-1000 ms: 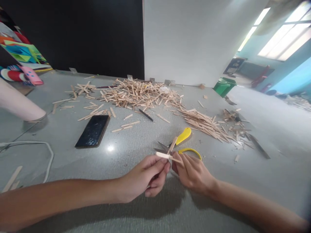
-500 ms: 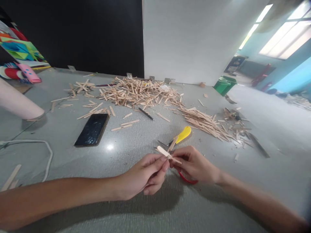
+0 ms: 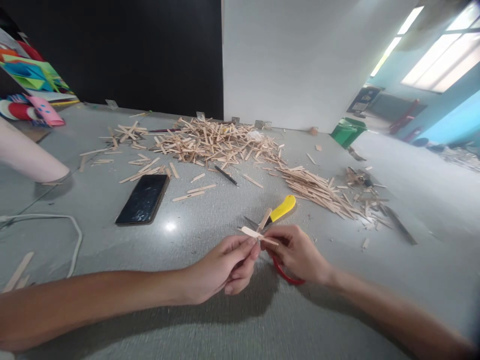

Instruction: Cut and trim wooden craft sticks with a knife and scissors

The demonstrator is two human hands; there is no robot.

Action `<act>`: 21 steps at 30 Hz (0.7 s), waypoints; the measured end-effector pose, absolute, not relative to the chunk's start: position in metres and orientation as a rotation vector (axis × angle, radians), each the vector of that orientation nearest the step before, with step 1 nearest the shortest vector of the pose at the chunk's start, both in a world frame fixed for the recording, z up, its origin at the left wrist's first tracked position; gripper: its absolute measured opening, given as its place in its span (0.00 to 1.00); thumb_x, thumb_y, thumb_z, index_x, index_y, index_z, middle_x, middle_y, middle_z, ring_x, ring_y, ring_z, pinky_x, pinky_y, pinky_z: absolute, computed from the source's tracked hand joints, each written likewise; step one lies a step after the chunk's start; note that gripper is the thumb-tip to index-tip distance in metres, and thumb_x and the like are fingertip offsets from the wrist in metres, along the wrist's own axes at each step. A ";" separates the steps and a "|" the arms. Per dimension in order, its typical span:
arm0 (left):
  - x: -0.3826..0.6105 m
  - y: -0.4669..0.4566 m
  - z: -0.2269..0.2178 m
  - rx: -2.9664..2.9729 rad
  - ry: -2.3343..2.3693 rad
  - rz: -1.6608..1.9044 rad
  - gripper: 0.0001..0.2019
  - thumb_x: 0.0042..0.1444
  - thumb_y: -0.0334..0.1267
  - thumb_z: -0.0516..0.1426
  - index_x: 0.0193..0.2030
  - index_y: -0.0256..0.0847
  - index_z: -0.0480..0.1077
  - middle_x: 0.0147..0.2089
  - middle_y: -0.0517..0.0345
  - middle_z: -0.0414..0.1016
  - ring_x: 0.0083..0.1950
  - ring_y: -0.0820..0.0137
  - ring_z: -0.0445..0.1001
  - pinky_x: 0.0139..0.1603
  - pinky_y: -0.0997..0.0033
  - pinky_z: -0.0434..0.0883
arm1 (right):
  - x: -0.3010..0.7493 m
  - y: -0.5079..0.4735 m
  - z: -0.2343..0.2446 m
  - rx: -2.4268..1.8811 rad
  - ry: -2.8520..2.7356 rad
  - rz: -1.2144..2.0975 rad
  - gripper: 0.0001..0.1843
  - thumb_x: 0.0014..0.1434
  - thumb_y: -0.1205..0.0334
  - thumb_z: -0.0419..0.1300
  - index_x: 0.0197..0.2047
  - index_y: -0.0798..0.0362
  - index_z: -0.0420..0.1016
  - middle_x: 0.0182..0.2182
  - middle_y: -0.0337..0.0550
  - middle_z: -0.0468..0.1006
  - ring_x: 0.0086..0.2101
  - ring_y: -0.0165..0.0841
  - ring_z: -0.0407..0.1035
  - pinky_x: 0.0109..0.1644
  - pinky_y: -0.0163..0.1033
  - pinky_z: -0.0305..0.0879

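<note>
Centre: left hand (image 3: 225, 265) and right hand (image 3: 300, 252) close together above the grey surface (image 3: 187, 320), fingertips of both pinched on a short flat stick (image 3: 249, 232), with a second stick (image 3: 264, 219) crossing it at a tilt. Just behind: scissors (image 3: 284, 207) with a yellow handle. Under the right hand: a red loop (image 3: 285, 275). Farther back: phone (image 3: 143, 198), black pen (image 3: 226, 176), heap of sticks (image 3: 217, 142).

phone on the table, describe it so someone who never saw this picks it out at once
On the grey table, find the big pile of wooden sticks at the far middle. Nearer and left of it the phone lies flat, the only dark, glossy rectangle among pale sticks.
</note>
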State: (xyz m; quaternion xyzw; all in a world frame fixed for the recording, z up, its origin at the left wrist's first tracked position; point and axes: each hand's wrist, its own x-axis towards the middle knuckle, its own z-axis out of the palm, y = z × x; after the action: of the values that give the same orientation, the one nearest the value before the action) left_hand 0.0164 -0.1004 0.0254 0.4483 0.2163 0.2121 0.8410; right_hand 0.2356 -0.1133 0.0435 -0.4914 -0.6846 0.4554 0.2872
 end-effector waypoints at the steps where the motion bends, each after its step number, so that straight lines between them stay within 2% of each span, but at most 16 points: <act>1: 0.017 -0.101 0.024 0.988 0.497 0.457 0.17 0.75 0.51 0.51 0.38 0.44 0.61 0.20 0.75 0.53 0.16 0.80 0.51 0.17 0.81 0.54 | 0.236 -0.114 0.044 -1.327 -1.838 1.260 0.22 0.74 0.51 0.57 0.33 0.55 0.79 0.23 0.37 0.73 0.22 0.27 0.64 0.26 0.34 0.61; 3: 0.018 -0.101 0.021 1.054 0.568 0.487 0.18 0.75 0.54 0.50 0.39 0.44 0.62 0.20 0.75 0.54 0.16 0.79 0.50 0.17 0.81 0.53 | 0.237 -0.116 0.044 -1.353 -1.945 1.167 0.18 0.74 0.54 0.57 0.38 0.55 0.81 0.26 0.40 0.79 0.24 0.29 0.70 0.29 0.35 0.67; 5: 0.020 -0.101 0.018 1.096 0.614 0.517 0.19 0.74 0.57 0.51 0.40 0.43 0.62 0.20 0.75 0.55 0.17 0.79 0.50 0.17 0.80 0.52 | 0.238 -0.120 0.043 -1.353 -2.110 0.802 0.11 0.70 0.58 0.61 0.47 0.54 0.81 0.34 0.44 0.84 0.30 0.32 0.75 0.36 0.37 0.71; 7: 0.022 -0.101 0.014 1.150 0.657 0.540 0.21 0.73 0.59 0.53 0.39 0.43 0.63 0.20 0.74 0.56 0.18 0.78 0.50 0.18 0.79 0.53 | 0.239 -0.125 0.038 -1.288 -2.232 0.413 0.14 0.69 0.61 0.62 0.55 0.55 0.78 0.38 0.47 0.86 0.32 0.34 0.77 0.37 0.38 0.71; 8: 0.024 -0.101 0.011 1.179 0.678 0.548 0.22 0.72 0.60 0.54 0.38 0.43 0.64 0.20 0.73 0.56 0.18 0.77 0.50 0.18 0.79 0.54 | 0.238 -0.127 0.034 -1.244 -2.274 0.260 0.13 0.70 0.62 0.61 0.55 0.56 0.77 0.37 0.47 0.85 0.30 0.34 0.76 0.35 0.38 0.70; 10: 0.026 -0.102 0.005 1.235 0.718 0.562 0.23 0.72 0.61 0.54 0.37 0.43 0.65 0.20 0.72 0.57 0.18 0.77 0.52 0.19 0.78 0.54 | 0.235 -0.130 0.026 -1.155 -2.352 0.016 0.10 0.75 0.65 0.54 0.48 0.57 0.77 0.30 0.45 0.82 0.27 0.33 0.74 0.31 0.38 0.65; 13: 0.027 -0.104 -0.002 1.305 0.759 0.580 0.24 0.73 0.61 0.52 0.35 0.43 0.64 0.21 0.70 0.59 0.19 0.76 0.54 0.19 0.77 0.54 | 0.230 -0.132 0.015 -1.115 -2.422 -0.201 0.18 0.78 0.69 0.48 0.38 0.55 0.74 0.26 0.42 0.79 0.25 0.33 0.72 0.29 0.39 0.63; 17: 0.028 -0.104 -0.007 1.366 0.773 0.596 0.25 0.74 0.59 0.51 0.31 0.43 0.63 0.22 0.67 0.60 0.21 0.75 0.58 0.21 0.76 0.55 | 0.229 -0.132 0.006 -1.058 -2.537 -0.355 0.17 0.77 0.73 0.47 0.41 0.58 0.75 0.30 0.46 0.80 0.27 0.35 0.74 0.30 0.41 0.67; 21: 0.029 -0.102 -0.009 1.373 0.764 0.596 0.26 0.74 0.59 0.51 0.29 0.42 0.63 0.21 0.67 0.59 0.21 0.75 0.58 0.22 0.75 0.54 | 0.232 -0.130 -0.001 -1.051 -2.570 -0.406 0.17 0.75 0.77 0.46 0.42 0.57 0.74 0.31 0.46 0.80 0.26 0.35 0.72 0.28 0.40 0.65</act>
State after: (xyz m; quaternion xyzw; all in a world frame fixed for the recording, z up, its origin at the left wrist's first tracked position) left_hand 0.0289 -0.1021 -0.0087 0.6086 0.3384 0.2643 0.6672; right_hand 0.2318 -0.1304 -0.0014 -0.3693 -0.9030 -0.1428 0.1668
